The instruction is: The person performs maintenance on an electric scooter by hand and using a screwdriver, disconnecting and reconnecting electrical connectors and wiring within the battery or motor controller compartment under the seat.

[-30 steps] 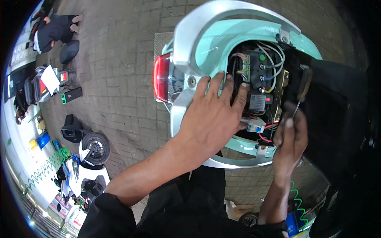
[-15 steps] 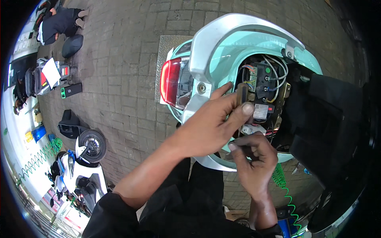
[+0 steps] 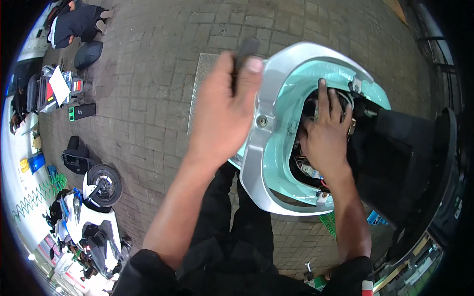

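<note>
My left hand (image 3: 219,103) is raised over the left side of the scooter's tail, closed on a small dark oblong piece (image 3: 248,48). Motion smears that piece, and its kind cannot be made out. My right hand (image 3: 328,128) reaches into the oval opening of the mint-green scooter body (image 3: 281,143), fingers stretched and spread over the wiring and electrical parts (image 3: 307,168) inside. Much of those parts lies hidden under the hand. A silver grab rail (image 3: 254,167) curves round the body, with a bolt (image 3: 262,121) on its left side.
A black seat or panel (image 3: 400,158) stands to the right of the opening. Beneath the tail lies a ridged metal plate (image 3: 200,86) on the brick floor (image 3: 158,64). At far left are a white scooter (image 3: 101,222), another motorcycle (image 3: 54,91) and a person (image 3: 76,27) bending down.
My left hand has lifted away from the opening to the upper left with the dark piece. My right hand has moved up into the opening and spread its fingers. The view has shifted slightly.
</note>
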Available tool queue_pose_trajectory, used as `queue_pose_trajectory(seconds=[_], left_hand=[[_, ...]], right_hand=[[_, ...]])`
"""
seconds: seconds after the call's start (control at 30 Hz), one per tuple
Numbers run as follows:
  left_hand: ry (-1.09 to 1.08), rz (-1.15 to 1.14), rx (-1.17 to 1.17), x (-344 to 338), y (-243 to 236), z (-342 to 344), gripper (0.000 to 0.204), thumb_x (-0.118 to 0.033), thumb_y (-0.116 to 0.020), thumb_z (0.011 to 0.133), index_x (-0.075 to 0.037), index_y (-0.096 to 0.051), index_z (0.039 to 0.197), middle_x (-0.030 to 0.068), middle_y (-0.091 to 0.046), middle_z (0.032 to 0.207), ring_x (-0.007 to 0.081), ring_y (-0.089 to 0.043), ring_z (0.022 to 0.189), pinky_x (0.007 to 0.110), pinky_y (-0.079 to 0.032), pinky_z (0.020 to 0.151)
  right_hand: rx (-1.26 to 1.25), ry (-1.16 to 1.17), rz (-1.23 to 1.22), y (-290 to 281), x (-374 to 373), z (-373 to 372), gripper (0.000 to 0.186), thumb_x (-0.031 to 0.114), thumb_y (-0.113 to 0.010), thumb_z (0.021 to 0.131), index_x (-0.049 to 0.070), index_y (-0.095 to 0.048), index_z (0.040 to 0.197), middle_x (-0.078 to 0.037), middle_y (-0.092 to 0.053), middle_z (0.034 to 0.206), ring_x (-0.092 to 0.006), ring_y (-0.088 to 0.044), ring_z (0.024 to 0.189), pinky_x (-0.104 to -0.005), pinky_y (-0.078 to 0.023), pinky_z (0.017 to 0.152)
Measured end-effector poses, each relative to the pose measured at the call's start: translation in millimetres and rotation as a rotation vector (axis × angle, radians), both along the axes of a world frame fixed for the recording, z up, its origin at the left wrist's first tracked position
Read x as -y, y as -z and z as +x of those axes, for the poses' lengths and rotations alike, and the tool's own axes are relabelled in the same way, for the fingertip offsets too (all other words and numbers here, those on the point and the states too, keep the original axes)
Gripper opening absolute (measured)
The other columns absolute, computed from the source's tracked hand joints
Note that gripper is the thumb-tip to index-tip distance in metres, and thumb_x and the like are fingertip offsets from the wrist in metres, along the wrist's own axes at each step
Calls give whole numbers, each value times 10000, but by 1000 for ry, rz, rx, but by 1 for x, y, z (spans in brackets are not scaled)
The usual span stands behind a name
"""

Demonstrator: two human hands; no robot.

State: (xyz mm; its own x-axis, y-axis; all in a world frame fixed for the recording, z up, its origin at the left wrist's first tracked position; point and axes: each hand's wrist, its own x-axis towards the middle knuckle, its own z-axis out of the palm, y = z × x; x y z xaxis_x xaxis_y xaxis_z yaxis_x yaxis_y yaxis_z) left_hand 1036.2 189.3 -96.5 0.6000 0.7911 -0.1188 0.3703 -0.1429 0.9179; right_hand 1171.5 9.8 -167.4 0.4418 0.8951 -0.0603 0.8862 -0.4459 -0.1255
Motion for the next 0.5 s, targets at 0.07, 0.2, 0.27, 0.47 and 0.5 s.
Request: queue_pose_trajectory(seconds=[0.07, 0.2, 0.27, 0.47, 0.5], left_hand=[[-39, 112, -9, 4, 14, 16, 444, -445, -635, 1012, -8, -563, 997, 170, -617, 752, 349, -650, 710, 455, -504, 651], [-36, 274, -75, 32, 42, 28, 516, -411, -751, 915, 4, -537, 1136, 205, -599, 984, 390, -621, 866, 472, -496, 730], [-38, 382, -60, 45, 53, 31, 561, -407, -781, 889, 9, -537, 1176, 204, -588, 1031, 380, -598, 929, 464, -485, 791], [-50, 395, 25, 53, 57, 24, 609, -360, -815, 831, -7, -515, 1226, 221, -510, 1157, 402, -514, 1044, 507, -414, 866], [-54, 395, 33, 54, 56, 24, 609, -360, -815, 831, -7, -515, 1226, 221, -510, 1157, 402, -514, 1044, 507, -414, 866]], right_hand=[[18, 13, -3, 4, -7, -1, 180, 202, -737, 768, 127, -819, 910, -164, -173, 1715, -398, -323, 1478, -697, -182, 1178], [100, 112, -18, 11, -26, 3, 275, 207, -676, 827, 68, -801, 1028, -141, -159, 1725, -408, -379, 1398, -698, -160, 1179], [136, 145, -16, 31, -24, 6, 334, 202, -647, 844, 45, -777, 1109, -138, -165, 1724, -414, -381, 1383, -690, -146, 1183], [183, 261, 41, 41, -33, -3, 444, 172, -560, 886, 23, -710, 1277, -96, -189, 1719, -403, -377, 1367, -652, -116, 1194], [208, 281, 39, 44, -31, -1, 430, 170, -558, 887, 38, -723, 1262, -85, -188, 1720, -396, -373, 1374, -645, -121, 1195]])
